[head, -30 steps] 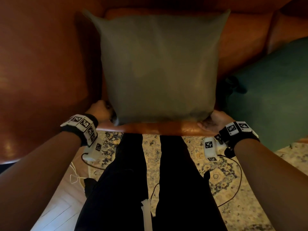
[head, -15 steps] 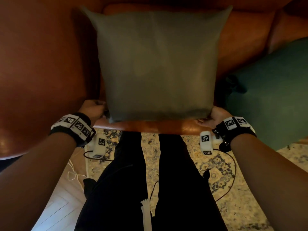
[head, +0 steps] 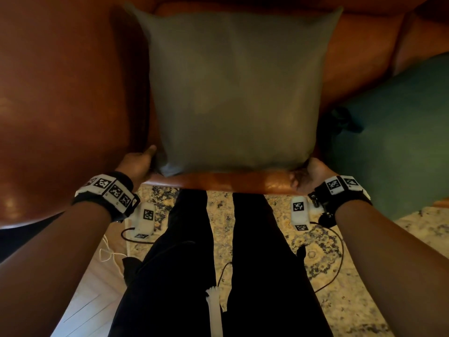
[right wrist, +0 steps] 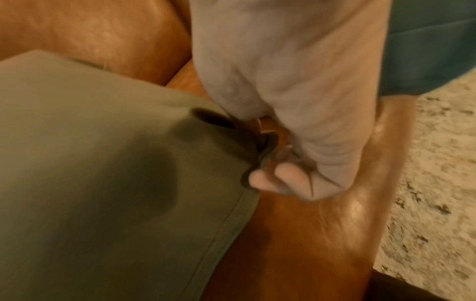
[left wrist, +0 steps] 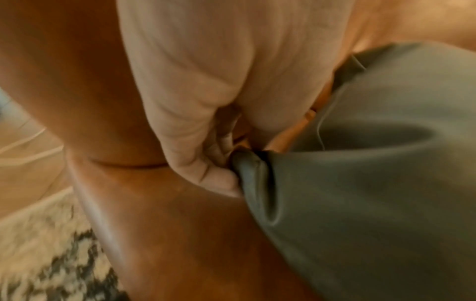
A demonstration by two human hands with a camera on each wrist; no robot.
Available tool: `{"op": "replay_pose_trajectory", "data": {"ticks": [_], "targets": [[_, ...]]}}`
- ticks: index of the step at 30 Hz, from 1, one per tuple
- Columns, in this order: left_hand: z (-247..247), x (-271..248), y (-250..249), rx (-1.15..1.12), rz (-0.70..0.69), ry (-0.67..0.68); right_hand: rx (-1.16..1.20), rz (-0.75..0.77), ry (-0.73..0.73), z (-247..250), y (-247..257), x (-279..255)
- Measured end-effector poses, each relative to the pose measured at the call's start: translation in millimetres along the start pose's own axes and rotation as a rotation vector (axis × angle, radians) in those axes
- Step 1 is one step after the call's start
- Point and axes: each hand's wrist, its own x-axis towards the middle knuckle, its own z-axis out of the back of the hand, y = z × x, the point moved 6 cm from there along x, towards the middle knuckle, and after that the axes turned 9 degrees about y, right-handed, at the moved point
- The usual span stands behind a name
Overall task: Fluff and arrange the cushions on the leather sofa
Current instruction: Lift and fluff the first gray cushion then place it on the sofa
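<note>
Brown leather fills the background, and on the sofa [head: 60, 98] seat lies a grey-green cushion [head: 233, 88], its far edge towards the backrest and its near edge along the seat's front lip. Over the last second the cushion has slid a little away from the person, and its blurred outline has sharpened. This suggests that a shake or tug is ending and the cushion is settling flat.

Each near corner is held: the left hand [left wrist: 206, 114] pinches the left corner between curled fingers [left wrist: 213, 179] and thumb, bunching the cloth into a fold, and the right hand [right wrist: 296, 126] does likewise at the right corner. Both wrists have risen slightly towards the seat edge.

Just beside the grey-green cushion, to the right, a teal cushion [head: 398, 132] leans on the seat, probably next to be plumped. Below are a patterned rug [head: 323, 251], dark trouser legs [head: 184, 263] and trailing cables [head: 337, 263].
</note>
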Motion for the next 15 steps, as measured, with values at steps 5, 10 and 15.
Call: {"op": "replay_pose_trajectory", "data": {"ticks": [5, 10, 15], "targets": [[-0.3, 0.2, 13.5, 0.187, 0.037, 0.008, -0.005, 0.042, 0.065, 7.3, 10.0, 4.5], [11.9, 2.2, 9.5, 0.314, -0.100, -0.183, -0.033, 0.182, 0.226, 13.3, 24.3, -1.1], [14.8, -6.8, 13.4, 0.266, -0.128, -0.297, 0.014, 0.064, 0.223, 21.7, 18.1, 3.1]]}}
